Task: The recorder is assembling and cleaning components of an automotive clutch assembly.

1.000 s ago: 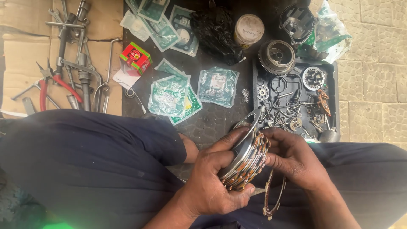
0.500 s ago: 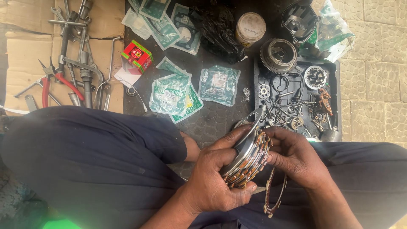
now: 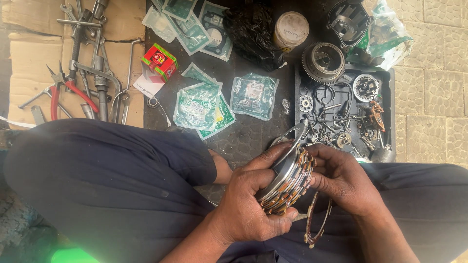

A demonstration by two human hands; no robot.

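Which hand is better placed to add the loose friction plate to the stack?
Right, probably. The right hand already has the loose friction plate hanging beneath it, with its fingertips at the plate stack. The left hand is wrapped around the stack, supporting it, so it seems committed.

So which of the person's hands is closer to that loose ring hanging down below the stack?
The right. The right hand has the loose friction ring dangling just beneath its palm, apparently touching. The left hand grips the stacked clutch plates, off to the ring's left.
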